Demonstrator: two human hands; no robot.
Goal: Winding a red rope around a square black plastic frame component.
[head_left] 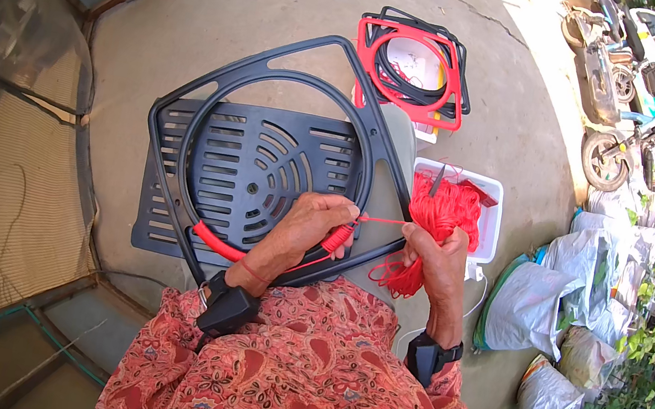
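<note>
At four o'clock on the smooth black ring (297,77), I see the left hand (297,230) pinching red cord (385,221) over tight coils (336,241); toward three, the right hand (439,262) clasps it taut. I judge this as winding; the next turn calls for steady tension. Outward, a stringy skein (444,207) sits in a white tub (492,236) toward two; a slotted plastic panel (253,189) lies toward ten.

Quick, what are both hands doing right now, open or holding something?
Left hand: closed, holding the black ring at its red wrapping.
Right hand: closed, pinching the red cord.
</note>
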